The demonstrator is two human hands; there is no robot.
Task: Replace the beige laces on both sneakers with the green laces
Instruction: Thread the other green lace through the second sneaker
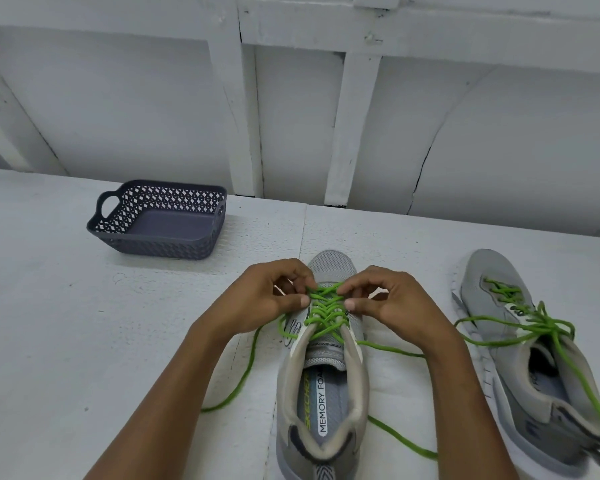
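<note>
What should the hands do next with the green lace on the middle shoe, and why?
Probably tug the crossings snug, row by row, toward the shoe's opening. The left hand and right hand both pinch the green lace near the toe of the middle shoe. It looks fully threaded, but its long ends lie untied on the table.

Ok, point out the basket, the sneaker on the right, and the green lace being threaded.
basket [160, 245], head view, on its near wall.
sneaker on the right [489, 268], head view, on its grey toe.
green lace [326, 308], head view, on the crossed lacing over the tongue.
</note>
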